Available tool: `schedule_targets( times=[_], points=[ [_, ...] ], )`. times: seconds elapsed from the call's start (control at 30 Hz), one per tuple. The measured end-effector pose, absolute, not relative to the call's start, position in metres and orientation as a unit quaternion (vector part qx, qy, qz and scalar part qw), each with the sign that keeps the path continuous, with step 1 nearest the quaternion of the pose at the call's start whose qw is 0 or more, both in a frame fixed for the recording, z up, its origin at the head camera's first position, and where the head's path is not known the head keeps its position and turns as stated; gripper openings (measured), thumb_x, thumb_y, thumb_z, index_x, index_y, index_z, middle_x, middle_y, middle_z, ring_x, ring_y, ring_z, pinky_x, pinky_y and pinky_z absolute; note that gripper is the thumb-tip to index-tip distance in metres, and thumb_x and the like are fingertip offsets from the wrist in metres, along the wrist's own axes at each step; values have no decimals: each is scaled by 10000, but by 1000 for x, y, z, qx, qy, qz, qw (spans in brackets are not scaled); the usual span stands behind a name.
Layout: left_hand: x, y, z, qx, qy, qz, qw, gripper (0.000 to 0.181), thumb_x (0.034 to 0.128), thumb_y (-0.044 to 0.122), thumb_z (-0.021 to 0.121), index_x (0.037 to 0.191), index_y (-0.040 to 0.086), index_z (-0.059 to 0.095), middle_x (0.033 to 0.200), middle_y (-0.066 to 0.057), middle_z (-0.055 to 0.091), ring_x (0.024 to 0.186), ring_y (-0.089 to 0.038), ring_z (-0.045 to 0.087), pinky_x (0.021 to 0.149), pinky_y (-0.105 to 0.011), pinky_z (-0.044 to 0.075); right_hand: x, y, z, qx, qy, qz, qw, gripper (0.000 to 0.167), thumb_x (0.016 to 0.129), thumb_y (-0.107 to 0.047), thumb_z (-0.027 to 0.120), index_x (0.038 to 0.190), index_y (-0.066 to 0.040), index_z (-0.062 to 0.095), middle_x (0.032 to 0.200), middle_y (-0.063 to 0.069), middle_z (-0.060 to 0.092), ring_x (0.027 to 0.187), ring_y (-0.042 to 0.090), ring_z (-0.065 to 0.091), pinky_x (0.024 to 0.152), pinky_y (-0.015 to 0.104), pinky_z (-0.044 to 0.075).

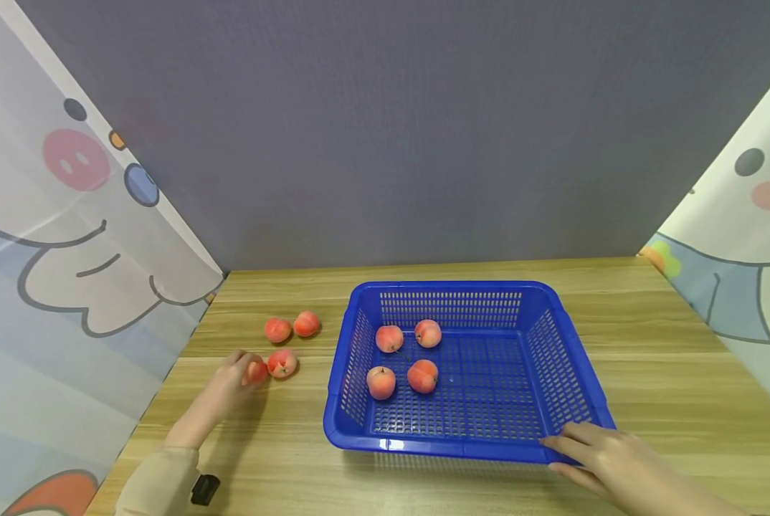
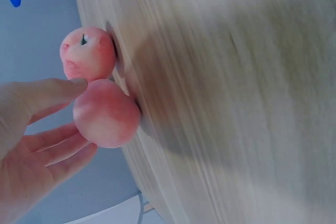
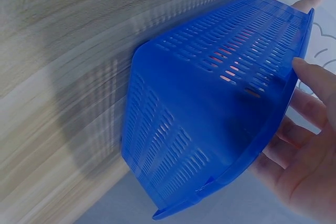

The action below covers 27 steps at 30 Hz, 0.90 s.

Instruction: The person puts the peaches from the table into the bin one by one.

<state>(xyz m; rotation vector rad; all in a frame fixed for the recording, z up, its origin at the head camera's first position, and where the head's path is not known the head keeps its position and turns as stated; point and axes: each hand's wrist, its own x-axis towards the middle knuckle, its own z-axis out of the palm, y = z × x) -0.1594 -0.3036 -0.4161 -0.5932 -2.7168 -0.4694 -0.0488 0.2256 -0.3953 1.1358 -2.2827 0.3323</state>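
At the left of the table my left hand (image 1: pixel 235 376) has its thumb and fingers about a pink-orange peach (image 2: pixel 107 114), which sits on the wood. Touching that peach is a second peach (image 2: pixel 88 52) with a green stem spot. Two more peaches, one left (image 1: pixel 277 330) and one right (image 1: pixel 306 324), lie just behind. A blue plastic basket (image 1: pixel 424 448) with slotted walls stands mid-table. Several peaches (image 1: pixel 422 376) rest in its left half. My right hand (image 1: pixel 601 459) grips the basket's near right corner, thumb outside the rim and fingers over it.
The wooden table (image 1: pixel 656 344) runs back to a grey panel (image 1: pixel 411 136). Cartoon-printed sheets stand on the left (image 1: pixel 69 236) and right (image 1: pixel 759 236). A small black device (image 1: pixel 205 489) is on my left wrist.
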Motion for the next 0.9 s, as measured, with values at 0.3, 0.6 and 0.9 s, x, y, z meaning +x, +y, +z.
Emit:
schedule_targets(
  times=[0.3,0.6,0.9],
  points=[
    [-166,-312,-423,-220,-946,-143,188,395,515,-120,754,863,-66,576,804,-180,534,727,-342,558,615,-424,484,-49,225,-395,424,-857,121,267,253,823,-408,566,836,-177,668,746,-104,550,624,33,528,503,137,414],
    [-168,-313,-422,-193,-958,-153,150,350,581,-87,732,891,-70,570,824,-186,530,735,-346,563,619,-423,489,-49,226,-394,425,-854,122,273,264,833,-414,549,835,-179,669,748,-101,552,625,37,533,507,138,417],
    [-165,-311,-411,-184,-964,-151,118,320,608,-84,715,892,-73,567,824,-179,526,729,-333,563,619,-418,485,-48,225,-393,425,-858,119,264,252,820,-408,570,840,-177,671,749,-97,557,625,37,538,507,133,418]
  ],
)
